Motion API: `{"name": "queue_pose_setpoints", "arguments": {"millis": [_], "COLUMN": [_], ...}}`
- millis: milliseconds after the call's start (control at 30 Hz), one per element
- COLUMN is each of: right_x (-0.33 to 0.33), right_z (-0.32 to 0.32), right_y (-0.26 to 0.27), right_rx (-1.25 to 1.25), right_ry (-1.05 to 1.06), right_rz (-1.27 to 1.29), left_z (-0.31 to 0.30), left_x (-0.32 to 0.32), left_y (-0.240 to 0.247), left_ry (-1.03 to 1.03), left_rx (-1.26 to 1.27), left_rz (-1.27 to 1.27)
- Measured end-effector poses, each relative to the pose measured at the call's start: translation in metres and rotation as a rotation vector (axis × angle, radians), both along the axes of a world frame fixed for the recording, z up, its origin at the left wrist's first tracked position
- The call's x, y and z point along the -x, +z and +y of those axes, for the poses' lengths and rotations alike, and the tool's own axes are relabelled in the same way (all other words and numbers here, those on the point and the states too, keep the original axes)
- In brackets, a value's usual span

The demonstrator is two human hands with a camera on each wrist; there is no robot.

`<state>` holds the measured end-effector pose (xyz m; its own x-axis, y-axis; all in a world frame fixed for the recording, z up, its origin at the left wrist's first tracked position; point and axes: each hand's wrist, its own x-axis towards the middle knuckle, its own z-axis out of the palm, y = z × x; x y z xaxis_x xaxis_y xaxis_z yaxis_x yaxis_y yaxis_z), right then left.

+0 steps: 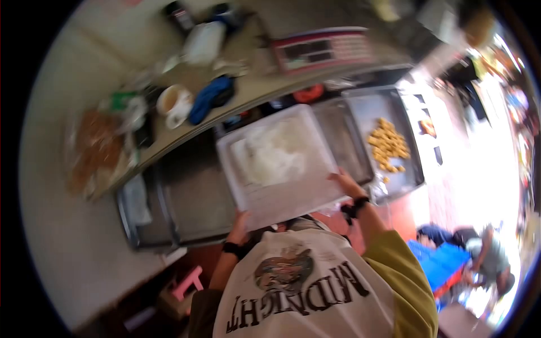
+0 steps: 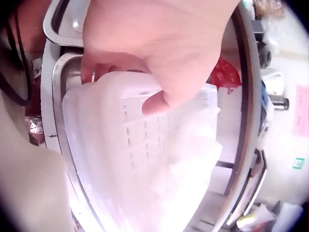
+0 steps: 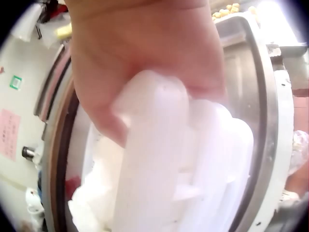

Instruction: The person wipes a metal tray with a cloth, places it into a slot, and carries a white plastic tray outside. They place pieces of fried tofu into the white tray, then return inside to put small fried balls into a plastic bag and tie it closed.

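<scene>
A white plastic basket with slots in its bottom is held tilted in front of the body, over the metal trays. Several rims show together in the right wrist view, like stacked baskets. My left hand grips the near left corner, its thumb over the rim on the inside. On the other side my right hand grips the right edge, with fingers wrapped over the rim. Crumpled whitish, film-like material lies inside, toward the far side.
Metal trays line the counter below; the right one holds yellow-brown pieces. A shelf above carries a scale, a mug, a blue cloth-like item and bags. A pink stool stands lower left; a person is lower right.
</scene>
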<state>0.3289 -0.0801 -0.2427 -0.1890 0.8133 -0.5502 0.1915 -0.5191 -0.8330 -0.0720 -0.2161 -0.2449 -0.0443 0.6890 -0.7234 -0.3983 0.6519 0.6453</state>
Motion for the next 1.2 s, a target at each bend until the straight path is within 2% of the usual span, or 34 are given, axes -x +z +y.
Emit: {"name": "queue_pose_setpoints", "arguments": {"millis": [33,67,100,133,167,233,267,333,367,433,467,500,567,600,633,667,700,767,833,900,933,967,1000,1033,1067,1100,1133,1167,1200], "right_x": [-0.005,-0.008,-0.027,-0.03,-0.031,-0.071,-0.075,-0.08,-0.075,-0.058,-0.05,-0.05,-0.074,-0.082,-0.091,-0.098,-0.103,-0.083,-0.094,-0.099,-0.095,-0.096,-0.103,-0.125,-0.148,-0.12,-0.096,-0.08,-0.08], "right_z": [-0.001,-0.006,-0.012,-0.028,-0.032,-0.051,-0.057,-0.06,-0.062,-0.058,-0.053,-0.052,-0.05,-0.054,-0.059,-0.063,-0.067,-0.083,-0.125,-0.167,-0.189,-0.213,-0.242,-0.258,-0.274,-0.297,-0.306,-0.331,-0.342], "right_y": [0.004,0.006,-0.01,0.004,0.034,-0.003,-0.003,0.008,0.019,0.035,0.043,0.05,0.023,0.019,0.019,0.026,0.032,0.057,0.051,0.056,0.056,0.052,0.038,0.019,0.003,0.024,0.055,0.066,0.064], "right_rx": [0.099,0.142,0.14,0.076,-0.01,-0.224,-0.114,0.066,0.124,0.167,0.221,0.274,0.265,0.007,-0.254,-0.449,-0.462,0.133,-0.084,-0.052,-0.047,-0.032,-0.139,-0.094,-0.036,0.042,0.301,0.177,0.038], "right_ry": [-0.023,-0.132,-0.052,-0.177,-0.042,0.091,-0.028,-0.207,-0.269,-0.254,-0.261,-0.273,-0.21,-0.009,0.199,0.46,0.478,-0.361,-0.453,-0.576,-0.678,-0.706,-0.699,-0.719,-0.49,-0.395,-0.489,-0.188,-0.231], "right_rz": [-0.076,-0.032,-0.097,0.038,-0.098,-0.204,-0.101,0.02,0.043,0.069,0.079,0.086,0.064,-0.081,-0.219,-0.525,-0.542,0.085,0.085,0.064,0.029,-0.007,0.021,0.086,0.001,-0.142,0.171,-0.189,-0.162], "left_z": [-0.001,-0.004,-0.008,-0.007,-0.001,0.008,0.009,0.033,0.027,0.019,0.021,0.02,0.011,0.004,-0.004,-0.012,-0.02,-0.05,-0.099,-0.161,-0.196,-0.235,-0.28,-0.32,-0.359,-0.401,-0.44,-0.475,-0.506], "left_x": [-0.002,0.0,0.0,-0.006,-0.012,-0.023,-0.024,-0.03,-0.03,-0.036,-0.032,-0.034,-0.04,-0.042,-0.04,-0.035,-0.031,-0.013,0.018,0.053,0.066,0.08,0.089,0.101,0.112,0.12,0.127,0.132,0.136], "left_y": [0.005,0.01,0.022,0.036,0.043,0.011,0.004,0.117,0.091,0.015,0.007,-0.001,-0.005,0.011,0.016,0.018,0.021,0.01,0.018,0.051,0.055,0.056,0.047,0.042,0.035,0.041,0.03,0.018,0.008], "left_ry": [-0.07,-0.129,-0.031,-0.117,-0.213,-0.312,-0.333,-0.583,-0.542,-0.531,-0.592,-0.569,-0.491,-0.444,-0.427,-0.429,-0.428,-0.374,-0.291,-0.186,-0.015,0.151,0.351,0.399,0.542,0.639,0.752,0.859,0.929], "left_rx": [-0.012,-0.023,-0.02,-0.087,-0.163,-0.014,0.092,-0.024,-0.022,-0.114,-0.132,-0.137,-0.158,-0.171,-0.176,-0.18,-0.188,-0.231,-0.423,-0.485,-0.417,-0.347,-0.41,-0.39,-0.296,-0.236,-0.197,-0.153,-0.107], "left_rz": [-0.064,-0.123,-0.073,-0.211,-0.348,-0.193,-0.102,0.137,0.135,0.26,0.256,0.238,0.376,0.476,0.455,0.407,0.362,0.35,0.364,0.277,0.212,0.144,0.104,0.183,0.157,0.169,0.203,0.238,0.229]}}
